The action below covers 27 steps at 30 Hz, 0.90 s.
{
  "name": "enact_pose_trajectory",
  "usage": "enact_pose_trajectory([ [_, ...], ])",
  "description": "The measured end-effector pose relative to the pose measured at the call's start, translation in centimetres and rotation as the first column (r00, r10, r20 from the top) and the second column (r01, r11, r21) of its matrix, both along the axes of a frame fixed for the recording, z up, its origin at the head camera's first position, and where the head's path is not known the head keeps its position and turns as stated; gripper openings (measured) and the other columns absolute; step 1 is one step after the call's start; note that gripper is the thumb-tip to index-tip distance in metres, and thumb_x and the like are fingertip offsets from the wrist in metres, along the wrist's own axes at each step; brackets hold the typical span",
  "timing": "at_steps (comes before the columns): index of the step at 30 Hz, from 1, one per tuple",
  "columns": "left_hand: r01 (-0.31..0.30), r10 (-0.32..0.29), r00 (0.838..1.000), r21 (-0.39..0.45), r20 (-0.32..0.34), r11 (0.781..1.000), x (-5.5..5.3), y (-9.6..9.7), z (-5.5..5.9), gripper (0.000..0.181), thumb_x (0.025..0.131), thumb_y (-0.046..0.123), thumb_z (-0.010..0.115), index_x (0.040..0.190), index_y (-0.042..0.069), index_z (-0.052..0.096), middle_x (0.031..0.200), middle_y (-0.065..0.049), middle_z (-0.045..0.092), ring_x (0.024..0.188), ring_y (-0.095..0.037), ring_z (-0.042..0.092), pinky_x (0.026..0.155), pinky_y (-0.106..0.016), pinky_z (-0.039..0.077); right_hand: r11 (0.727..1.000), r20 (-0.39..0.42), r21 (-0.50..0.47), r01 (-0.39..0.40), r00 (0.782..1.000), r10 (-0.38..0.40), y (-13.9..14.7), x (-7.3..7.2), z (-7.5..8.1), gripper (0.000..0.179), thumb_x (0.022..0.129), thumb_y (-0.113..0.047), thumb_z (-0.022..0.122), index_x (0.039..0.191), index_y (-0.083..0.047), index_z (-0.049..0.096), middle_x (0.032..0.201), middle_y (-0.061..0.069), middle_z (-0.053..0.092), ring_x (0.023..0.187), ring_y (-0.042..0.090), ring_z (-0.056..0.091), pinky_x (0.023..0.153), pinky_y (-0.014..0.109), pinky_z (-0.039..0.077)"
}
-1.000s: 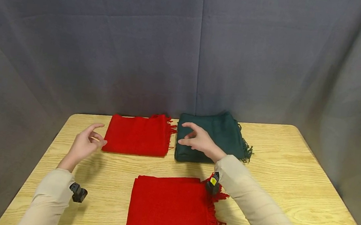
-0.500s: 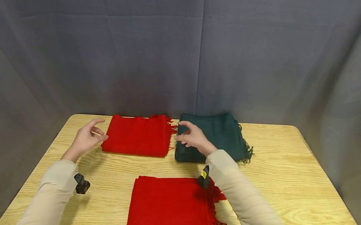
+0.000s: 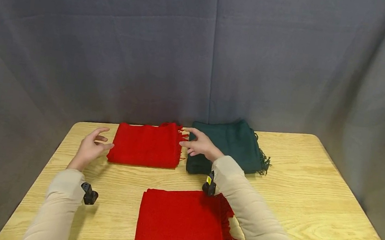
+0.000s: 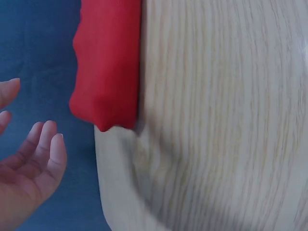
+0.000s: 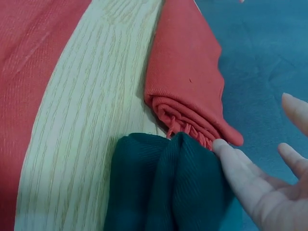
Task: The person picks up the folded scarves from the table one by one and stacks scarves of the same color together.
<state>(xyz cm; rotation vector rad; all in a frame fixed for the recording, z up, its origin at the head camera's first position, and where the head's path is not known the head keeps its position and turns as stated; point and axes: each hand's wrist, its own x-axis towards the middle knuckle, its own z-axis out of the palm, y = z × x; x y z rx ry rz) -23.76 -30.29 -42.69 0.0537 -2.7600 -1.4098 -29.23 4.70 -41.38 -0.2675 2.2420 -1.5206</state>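
Note:
A folded red scarf (image 3: 146, 146) with a fringed right end lies at the back left of the table. Its left edge is nearest to my left hand (image 3: 90, 148), whose fingers and thumb are spread apart with nothing between them. My right hand (image 3: 202, 144) hovers between the fringe of that scarf and a folded dark green scarf (image 3: 229, 144), fingers extended and holding nothing. In the right wrist view, the thumb (image 5: 236, 166) overlaps the green scarf's edge close to the red fringe. The left wrist view shows the red scarf's folded end (image 4: 108, 96) ahead of my fingers.
A second folded red scarf (image 3: 180, 225) lies at the front middle of the wooden table (image 3: 312, 197), its fringe partly under my right forearm in view. A grey curtain (image 3: 150, 52) hangs behind the table and along both sides.
My right hand has moved left, from over the green scarf toward the back red scarf's fringe. My left hand has shifted slightly up at that scarf's left edge. The scarves stay put.

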Motion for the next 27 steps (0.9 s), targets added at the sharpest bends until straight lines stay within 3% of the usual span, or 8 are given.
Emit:
enact_pose_trajectory([
  [6,-0.007,0.007,1.0,0.053,-0.003,0.999,-0.6,-0.1,-1.1,0.06,0.084,0.018,0.063,0.136,0.006,0.036,0.117,-0.026,0.044,0.088,-0.032,0.054,0.07,-0.035,0.05,0.999,0.058,-0.036,0.0,0.998,0.002,-0.7,-0.3,-0.6,0.064,0.086,-0.017,0.063,0.141,-0.014,0.029,0.118,0.024,0.052,0.092,0.046,0.055,0.077,0.039,0.051],
  [11,-0.007,0.006,1.0,0.075,0.009,0.997,-1.0,0.2,-1.8,0.06,0.082,0.017,0.064,0.135,0.005,0.038,0.12,-0.028,0.043,0.094,-0.033,0.054,0.074,-0.039,0.05,0.999,0.093,-0.041,0.0,0.996,0.004,-1.2,-0.4,-1.4,0.07,0.084,-0.019,0.065,0.142,-0.014,0.027,0.12,0.024,0.046,0.086,0.04,0.056,0.083,0.045,0.047],
  [13,0.006,-0.007,1.0,0.064,0.022,0.998,-1.0,0.4,-2.0,0.06,0.083,0.015,0.063,0.136,0.004,0.037,0.124,-0.029,0.041,0.103,-0.039,0.049,0.08,-0.043,0.048,0.999,0.099,-0.035,-0.016,0.995,0.02,-1.3,-0.4,-1.7,0.073,0.083,-0.019,0.067,0.143,-0.015,0.026,0.115,0.024,0.047,0.079,0.034,0.055,0.083,0.045,0.047],
  [18,0.024,-0.027,0.996,0.041,0.088,0.999,-1.0,0.7,-2.1,0.063,0.085,0.013,0.062,0.139,0.004,0.031,0.134,-0.031,0.031,0.116,-0.048,0.038,0.093,-0.052,0.038,0.997,0.116,-0.044,-0.059,0.991,0.064,-1.5,-0.5,-2.5,0.078,0.082,-0.018,0.068,0.145,-0.015,0.022,0.134,0.018,0.037,0.076,0.035,0.052,0.083,0.047,0.047],
  [21,0.039,-0.044,0.993,0.046,0.11,0.998,-1.2,0.8,-2.4,0.064,0.085,0.013,0.061,0.14,0.004,0.03,0.136,-0.031,0.027,0.119,-0.048,0.035,0.094,-0.053,0.036,0.997,0.128,-0.042,-0.063,0.989,0.068,-1.7,-0.6,-2.7,0.078,0.082,-0.017,0.067,0.145,-0.016,0.022,0.143,0.015,0.027,0.082,0.039,0.055,0.083,0.047,0.047],
  [27,0.07,-0.079,0.988,0.067,0.13,0.995,-1.6,1.4,-3.0,0.064,0.085,0.014,0.062,0.14,0.003,0.031,0.14,-0.027,0.026,0.125,-0.045,0.025,0.096,-0.054,0.032,1.0,0.172,-0.029,-0.013,0.985,0.018,-2.3,-0.5,-3.0,0.075,0.081,-0.014,0.068,0.143,-0.016,0.026,0.144,0.013,0.026,0.093,0.036,0.055,0.084,0.047,0.046],
])
